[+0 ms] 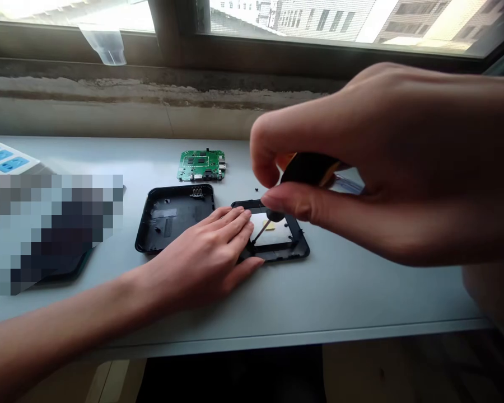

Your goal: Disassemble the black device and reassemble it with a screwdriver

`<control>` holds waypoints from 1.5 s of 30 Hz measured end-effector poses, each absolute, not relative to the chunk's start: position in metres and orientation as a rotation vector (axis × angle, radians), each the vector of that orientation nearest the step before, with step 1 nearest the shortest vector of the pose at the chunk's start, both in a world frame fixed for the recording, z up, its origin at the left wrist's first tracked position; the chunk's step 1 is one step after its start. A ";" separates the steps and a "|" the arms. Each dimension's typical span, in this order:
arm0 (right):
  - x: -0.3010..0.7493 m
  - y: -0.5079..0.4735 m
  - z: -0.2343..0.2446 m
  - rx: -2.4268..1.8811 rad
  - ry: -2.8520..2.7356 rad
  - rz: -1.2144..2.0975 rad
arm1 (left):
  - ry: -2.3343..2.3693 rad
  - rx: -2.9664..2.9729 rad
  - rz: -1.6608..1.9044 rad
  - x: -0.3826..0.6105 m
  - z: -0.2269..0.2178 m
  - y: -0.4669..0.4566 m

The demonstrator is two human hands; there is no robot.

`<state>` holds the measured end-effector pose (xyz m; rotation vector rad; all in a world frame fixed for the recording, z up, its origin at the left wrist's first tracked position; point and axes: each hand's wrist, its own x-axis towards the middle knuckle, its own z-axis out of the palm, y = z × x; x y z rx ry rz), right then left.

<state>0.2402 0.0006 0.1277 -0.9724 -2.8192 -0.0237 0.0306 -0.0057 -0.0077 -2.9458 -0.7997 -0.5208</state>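
My right hand (361,162) pinches a screwdriver with a black handle (308,170), held between thumb and fingers above the work. Its thin shaft (262,232) slants down into a black plastic frame (288,252) around a pale, shiny panel. My left hand (205,252) lies across that frame's left side, with fingers and thumb pressing it to the table. The screwdriver tip is hidden by the shaft's angle and the frame. To the left stands a black plastic case half (172,218), open side up. Behind it lies a green circuit board (201,165).
A white power strip with blue sockets (8,162) sits at the far left, beside a pixelated, unreadable object (54,235). Small dark specks lie on the pale table (319,296) near the frame. A window sill runs behind, and the table's front edge lies below my hands.
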 end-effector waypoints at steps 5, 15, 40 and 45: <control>0.236 0.010 0.120 -0.945 -2.752 -0.154 | -0.792 -2.924 -0.542 0.031 -0.010 -0.006; 0.239 0.016 0.119 -0.902 -2.815 -0.031 | -0.794 -2.903 -0.527 0.030 -0.012 -0.006; 0.241 0.022 0.119 -0.919 -2.747 -0.092 | -0.761 -2.855 -0.507 0.030 -0.011 -0.006; 0.238 0.013 0.119 -0.953 -2.762 0.026 | -0.763 -2.879 -0.505 0.031 -0.010 -0.006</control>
